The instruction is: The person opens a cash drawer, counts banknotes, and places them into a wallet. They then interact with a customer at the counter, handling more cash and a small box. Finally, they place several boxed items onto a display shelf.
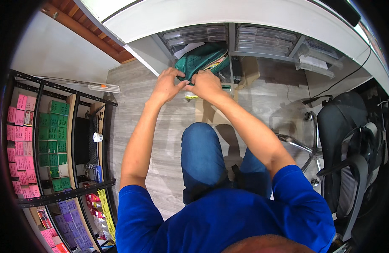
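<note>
A dark green bag point(198, 58) sits low under the white desk, with colourful papers or booklets point(214, 63) showing along its right side. My left hand point(164, 87) has its fingers curled on the bag's near left edge. Close beside it, my right hand point(206, 86) grips the same near edge, and the two thumbs almost meet. What lies under my fingers is hidden. Just below my right hand, a small yellow-green item point(191, 96) shows near the floor.
Clear plastic drawers point(266, 40) hang under the white desk point(245, 17). An open brown carton point(248, 71) stands right of the bag. On the left is a black-framed shelf point(40, 139) of pink, green and purple boxes; on the right, a black wheeled chair point(344, 122).
</note>
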`<action>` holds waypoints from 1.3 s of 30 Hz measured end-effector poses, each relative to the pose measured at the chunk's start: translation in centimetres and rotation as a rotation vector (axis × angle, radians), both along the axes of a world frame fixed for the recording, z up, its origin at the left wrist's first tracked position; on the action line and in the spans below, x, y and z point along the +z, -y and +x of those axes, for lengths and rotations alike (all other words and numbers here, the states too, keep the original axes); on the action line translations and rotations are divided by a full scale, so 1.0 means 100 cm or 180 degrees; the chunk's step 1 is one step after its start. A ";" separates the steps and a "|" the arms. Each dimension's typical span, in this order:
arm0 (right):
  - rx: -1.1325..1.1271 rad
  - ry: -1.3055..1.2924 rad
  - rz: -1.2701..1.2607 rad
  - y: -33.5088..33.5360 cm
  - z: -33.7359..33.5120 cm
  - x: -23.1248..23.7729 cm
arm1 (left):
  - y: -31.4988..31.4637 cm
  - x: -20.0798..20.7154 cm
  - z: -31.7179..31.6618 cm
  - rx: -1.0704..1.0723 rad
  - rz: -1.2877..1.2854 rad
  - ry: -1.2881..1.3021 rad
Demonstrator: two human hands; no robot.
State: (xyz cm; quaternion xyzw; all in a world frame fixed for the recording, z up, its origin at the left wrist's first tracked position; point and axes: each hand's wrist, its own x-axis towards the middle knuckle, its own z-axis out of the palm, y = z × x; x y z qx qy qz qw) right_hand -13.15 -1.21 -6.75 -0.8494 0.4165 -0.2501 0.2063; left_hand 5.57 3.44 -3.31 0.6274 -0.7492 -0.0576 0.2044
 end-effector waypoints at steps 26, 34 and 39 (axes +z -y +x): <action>-0.0275 0.0116 -0.0791 0.056 -0.064 -0.002 | 0.071 0.000 -0.039 -0.0106 -0.0427 0.0569; -0.0402 -0.0084 -0.0649 0.076 -0.048 0.018 | 0.085 0.008 -0.017 0.0013 -0.0363 0.0241; -0.0391 -0.0214 -0.0720 0.086 -0.045 0.018 | 0.093 0.012 -0.010 0.0059 -0.0156 0.0238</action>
